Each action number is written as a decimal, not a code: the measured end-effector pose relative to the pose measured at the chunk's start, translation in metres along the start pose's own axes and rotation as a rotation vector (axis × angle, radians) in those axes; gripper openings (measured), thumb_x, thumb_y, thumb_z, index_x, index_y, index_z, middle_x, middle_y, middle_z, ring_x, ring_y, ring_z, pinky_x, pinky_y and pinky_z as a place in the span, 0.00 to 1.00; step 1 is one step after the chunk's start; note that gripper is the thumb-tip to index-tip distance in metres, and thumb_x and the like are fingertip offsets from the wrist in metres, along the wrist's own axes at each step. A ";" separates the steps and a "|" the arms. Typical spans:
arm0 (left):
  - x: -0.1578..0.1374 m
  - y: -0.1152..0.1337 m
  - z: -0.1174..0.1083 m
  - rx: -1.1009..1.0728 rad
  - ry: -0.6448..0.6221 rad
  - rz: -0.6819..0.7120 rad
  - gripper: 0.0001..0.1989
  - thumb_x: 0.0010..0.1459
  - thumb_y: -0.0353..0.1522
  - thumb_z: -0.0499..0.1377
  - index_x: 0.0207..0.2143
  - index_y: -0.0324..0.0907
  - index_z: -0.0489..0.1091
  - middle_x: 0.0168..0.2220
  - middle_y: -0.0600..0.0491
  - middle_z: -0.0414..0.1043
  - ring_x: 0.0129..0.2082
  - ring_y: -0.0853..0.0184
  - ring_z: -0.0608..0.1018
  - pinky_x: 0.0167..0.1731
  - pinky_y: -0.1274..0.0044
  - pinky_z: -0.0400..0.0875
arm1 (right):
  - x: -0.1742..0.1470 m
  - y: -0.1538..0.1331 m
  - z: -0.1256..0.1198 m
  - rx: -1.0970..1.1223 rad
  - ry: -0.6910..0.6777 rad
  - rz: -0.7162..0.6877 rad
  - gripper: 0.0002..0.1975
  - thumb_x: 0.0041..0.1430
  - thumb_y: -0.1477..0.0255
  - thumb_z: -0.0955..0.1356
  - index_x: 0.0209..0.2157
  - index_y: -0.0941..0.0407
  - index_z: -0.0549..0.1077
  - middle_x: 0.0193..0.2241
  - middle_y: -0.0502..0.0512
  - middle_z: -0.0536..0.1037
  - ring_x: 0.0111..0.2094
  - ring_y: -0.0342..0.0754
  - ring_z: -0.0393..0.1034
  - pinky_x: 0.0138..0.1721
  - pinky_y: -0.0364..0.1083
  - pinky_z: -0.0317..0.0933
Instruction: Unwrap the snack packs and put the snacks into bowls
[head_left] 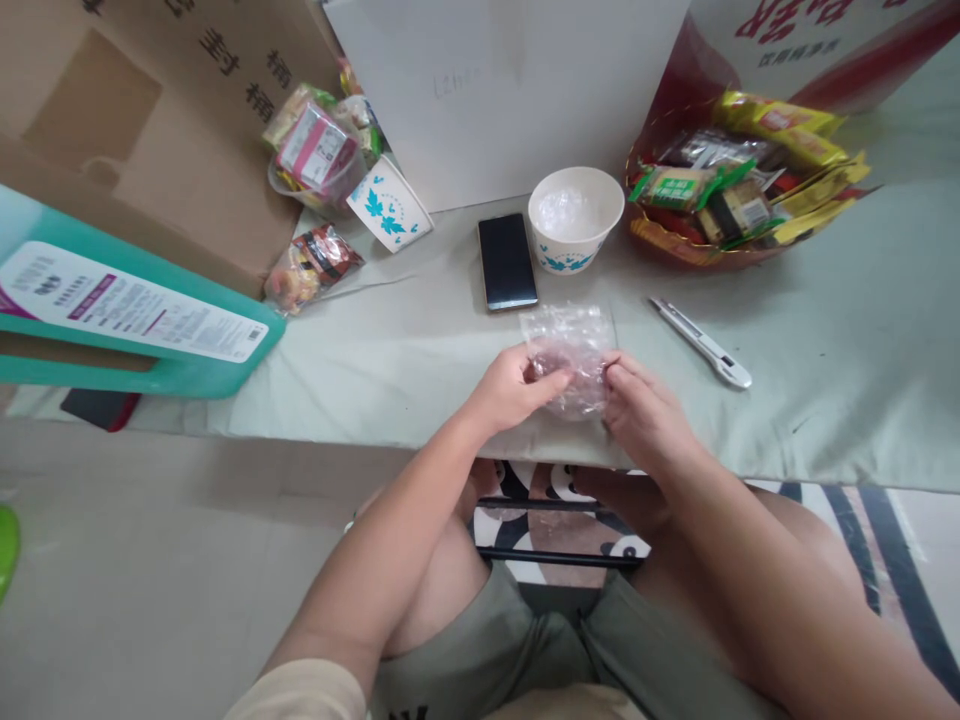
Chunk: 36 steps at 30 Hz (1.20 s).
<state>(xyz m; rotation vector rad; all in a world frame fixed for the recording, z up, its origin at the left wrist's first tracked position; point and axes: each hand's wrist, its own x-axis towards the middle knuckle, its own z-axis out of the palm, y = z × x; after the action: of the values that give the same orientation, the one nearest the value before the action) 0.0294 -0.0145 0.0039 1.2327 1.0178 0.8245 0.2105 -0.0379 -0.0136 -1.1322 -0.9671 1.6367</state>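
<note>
Between my hands is a clear sheet of bubble wrap (574,340), held low over the front of the cloth-covered table. My left hand (519,385) grips its left side, the thumb lying across the front and the other fingers partly behind it. On the right edge, my right hand (643,405) pinches the plastic between thumb and curled fingers. Just beyond stands a white paper bowl (576,215) with blue leaf prints and some clear plastic inside. A dark-screened phone (508,262) lies flat beside the bowl. To the right rests a white utility knife (701,342).
A basket (697,250) of wrapped snacks sits at the back right. At the left are a tipped paper bowl (391,205), a snack packet (313,268), a tub of snacks (319,180) and a green jug (142,300). Cardboard boxes (510,110) line the back.
</note>
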 end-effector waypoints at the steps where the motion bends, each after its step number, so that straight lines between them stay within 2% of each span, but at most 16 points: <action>1: 0.001 0.000 0.001 0.025 0.047 -0.016 0.19 0.54 0.44 0.68 0.41 0.40 0.74 0.38 0.49 0.80 0.36 0.65 0.79 0.39 0.73 0.73 | 0.001 0.000 -0.001 0.003 0.019 -0.011 0.18 0.55 0.53 0.71 0.38 0.51 0.70 0.30 0.49 0.75 0.29 0.46 0.70 0.31 0.46 0.68; 2: 0.002 0.000 0.000 0.036 0.067 -0.034 0.18 0.54 0.43 0.67 0.40 0.39 0.74 0.36 0.50 0.79 0.34 0.66 0.78 0.37 0.74 0.72 | 0.002 -0.001 -0.003 -0.002 0.043 -0.030 0.18 0.54 0.54 0.72 0.38 0.51 0.70 0.30 0.48 0.74 0.29 0.45 0.69 0.31 0.45 0.68; 4: 0.002 0.000 -0.001 0.021 0.022 -0.071 0.17 0.54 0.41 0.68 0.40 0.38 0.74 0.34 0.50 0.78 0.31 0.68 0.77 0.34 0.75 0.71 | 0.004 -0.002 -0.006 -0.049 0.055 -0.058 0.17 0.53 0.56 0.73 0.40 0.51 0.71 0.32 0.48 0.75 0.30 0.44 0.69 0.33 0.44 0.68; 8: 0.002 0.000 0.000 -0.039 -0.085 -0.123 0.17 0.53 0.40 0.68 0.39 0.38 0.73 0.32 0.51 0.77 0.29 0.70 0.76 0.31 0.77 0.70 | 0.004 -0.007 -0.008 -0.232 -0.029 -0.033 0.13 0.57 0.58 0.72 0.36 0.53 0.72 0.27 0.49 0.74 0.28 0.44 0.67 0.30 0.44 0.65; 10: 0.003 -0.001 0.002 -0.051 -0.057 -0.139 0.16 0.55 0.40 0.67 0.40 0.38 0.73 0.29 0.54 0.74 0.26 0.72 0.73 0.28 0.78 0.67 | 0.002 -0.009 -0.007 -0.263 -0.007 -0.032 0.13 0.59 0.58 0.71 0.33 0.54 0.71 0.24 0.47 0.71 0.25 0.43 0.65 0.28 0.44 0.63; 12: 0.004 -0.002 0.003 -0.066 -0.011 -0.138 0.15 0.57 0.39 0.65 0.41 0.38 0.72 0.27 0.56 0.72 0.24 0.73 0.71 0.26 0.79 0.65 | 0.001 -0.011 -0.005 -0.253 0.018 -0.044 0.13 0.59 0.58 0.70 0.34 0.53 0.70 0.23 0.46 0.70 0.24 0.43 0.64 0.28 0.44 0.63; 14: 0.005 -0.002 0.004 -0.085 0.020 -0.124 0.14 0.59 0.38 0.63 0.43 0.39 0.72 0.28 0.56 0.72 0.24 0.74 0.71 0.27 0.79 0.66 | 0.000 -0.012 -0.004 -0.257 -0.003 -0.052 0.13 0.57 0.58 0.71 0.36 0.53 0.71 0.23 0.45 0.70 0.24 0.43 0.64 0.28 0.44 0.63; 17: 0.005 0.000 0.004 -0.072 0.034 -0.138 0.12 0.61 0.38 0.62 0.43 0.40 0.71 0.25 0.58 0.69 0.20 0.74 0.70 0.22 0.80 0.65 | 0.000 -0.012 -0.002 -0.297 -0.023 -0.052 0.13 0.56 0.59 0.72 0.33 0.53 0.70 0.20 0.45 0.69 0.23 0.43 0.64 0.27 0.44 0.61; 22: 0.004 0.005 0.004 0.006 0.011 -0.211 0.11 0.63 0.40 0.61 0.43 0.43 0.69 0.17 0.62 0.60 0.13 0.73 0.64 0.14 0.80 0.58 | 0.002 -0.009 -0.004 -0.283 0.129 -0.057 0.12 0.57 0.59 0.70 0.33 0.53 0.71 0.18 0.44 0.67 0.20 0.42 0.62 0.24 0.43 0.57; 25: 0.004 0.002 0.005 0.021 0.027 -0.192 0.11 0.64 0.40 0.60 0.41 0.43 0.68 0.18 0.62 0.60 0.14 0.73 0.64 0.15 0.80 0.59 | 0.001 -0.007 -0.003 -0.309 0.087 -0.108 0.12 0.59 0.59 0.69 0.35 0.52 0.71 0.22 0.46 0.71 0.23 0.43 0.65 0.26 0.44 0.60; 28: 0.005 -0.004 0.005 0.060 0.052 -0.099 0.10 0.63 0.39 0.59 0.40 0.41 0.70 0.24 0.59 0.67 0.21 0.74 0.68 0.21 0.80 0.63 | -0.002 -0.004 -0.001 -0.506 0.034 -0.142 0.11 0.59 0.60 0.69 0.35 0.53 0.72 0.25 0.48 0.74 0.25 0.45 0.66 0.27 0.45 0.59; 31: 0.007 -0.009 0.006 0.107 0.085 -0.011 0.08 0.60 0.37 0.59 0.36 0.40 0.72 0.29 0.56 0.72 0.26 0.72 0.71 0.27 0.79 0.65 | -0.003 -0.001 0.000 -0.642 0.040 -0.134 0.10 0.60 0.61 0.68 0.34 0.54 0.73 0.24 0.48 0.74 0.26 0.45 0.66 0.29 0.45 0.58; 34: 0.010 -0.008 0.006 0.056 0.125 -0.025 0.09 0.59 0.37 0.61 0.32 0.41 0.70 0.22 0.58 0.66 0.22 0.73 0.67 0.23 0.79 0.61 | -0.001 -0.001 -0.002 -0.530 0.041 -0.116 0.10 0.61 0.62 0.67 0.37 0.54 0.73 0.25 0.48 0.74 0.26 0.45 0.66 0.29 0.45 0.59; 36: 0.013 -0.006 0.007 -0.027 0.109 -0.062 0.08 0.58 0.37 0.61 0.34 0.42 0.71 0.19 0.61 0.61 0.18 0.73 0.64 0.21 0.79 0.58 | 0.000 -0.002 -0.004 -0.403 0.059 -0.126 0.09 0.60 0.63 0.68 0.39 0.53 0.73 0.27 0.48 0.74 0.27 0.45 0.67 0.29 0.45 0.60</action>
<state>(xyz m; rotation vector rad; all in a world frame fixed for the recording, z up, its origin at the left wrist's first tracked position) 0.0404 -0.0060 -0.0042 1.1381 1.1239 0.8618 0.2150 -0.0369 -0.0126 -1.3456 -1.3409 1.3336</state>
